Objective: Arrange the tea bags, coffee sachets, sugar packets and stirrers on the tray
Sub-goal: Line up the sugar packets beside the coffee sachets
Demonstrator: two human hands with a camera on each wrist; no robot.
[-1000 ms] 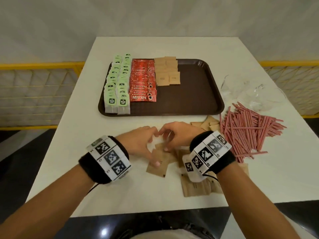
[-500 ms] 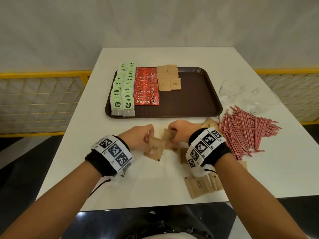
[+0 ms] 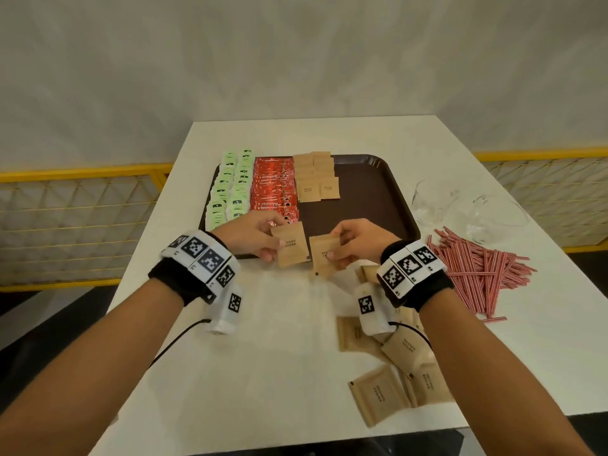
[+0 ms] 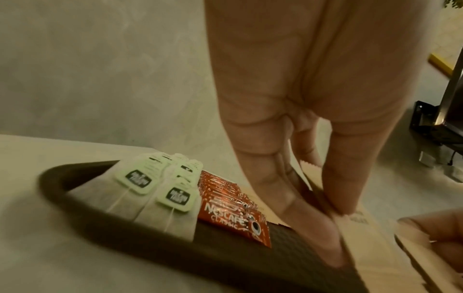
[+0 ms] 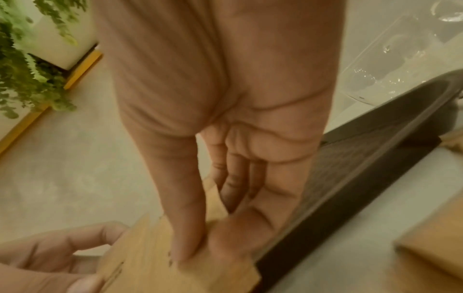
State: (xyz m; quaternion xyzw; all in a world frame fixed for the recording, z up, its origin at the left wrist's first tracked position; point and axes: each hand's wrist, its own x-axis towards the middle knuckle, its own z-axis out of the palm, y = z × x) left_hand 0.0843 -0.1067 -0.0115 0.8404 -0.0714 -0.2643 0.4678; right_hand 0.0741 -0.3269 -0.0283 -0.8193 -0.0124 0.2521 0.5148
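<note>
1. We judge the sugar step is in hand: tea bags (image 3: 228,189) and coffee sachets (image 3: 273,189) already stand in rows on the tray (image 3: 378,192), and the sugar rows (image 3: 316,179) are only partly laid.
2. Our left hand (image 3: 250,236) pinches one sugar packet (image 3: 291,244), thumb on its near face; this grip is closed on the packet, which hangs over the tray's near rim.
3. Our right hand (image 3: 358,241) pinches a second packet (image 3: 324,255) the same way, just right of the first, their edges nearly touching.
4. Both packets are nearly square; their slightly longer side runs away from us, tilted a little, printed face up toward the head camera.
5. The next move, we think, calls for carrying both packets forward beyond the grips, to the free tray floor just ahead of the laid sugar rows, squared and overlapping like them.
6. More loose packets (image 3: 381,396) lie on the counter (image 3: 279,357) behind the right grip; stirrers (image 3: 480,271) lie to its right, not yet on the tray.
</note>
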